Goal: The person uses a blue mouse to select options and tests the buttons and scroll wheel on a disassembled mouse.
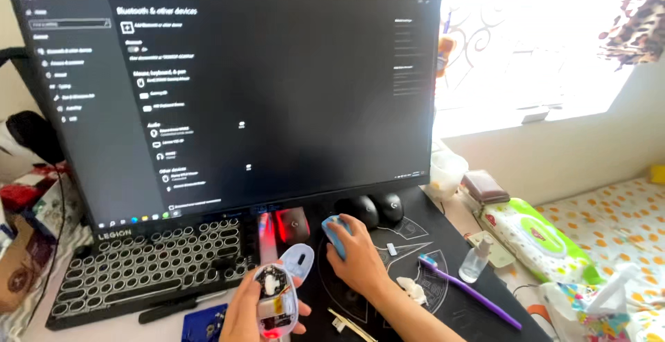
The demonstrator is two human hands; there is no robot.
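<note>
blue mouse (336, 234) sits under my right hand (360, 259), fingers wrapped on it; my left hand (246, 314) clamps the opened mouse (275, 300). testing step, i judge; next needs steady pointer moves.

Strong daylight from the window (540, 44) up and right of the hands, blown out to white; glare washes the wall beside it; monitor (235, 92) above the hands dark, text small and soft; desk mat (443, 259) dim; slight wide-angle bending at edges; overall mild blur, low detail.
</note>
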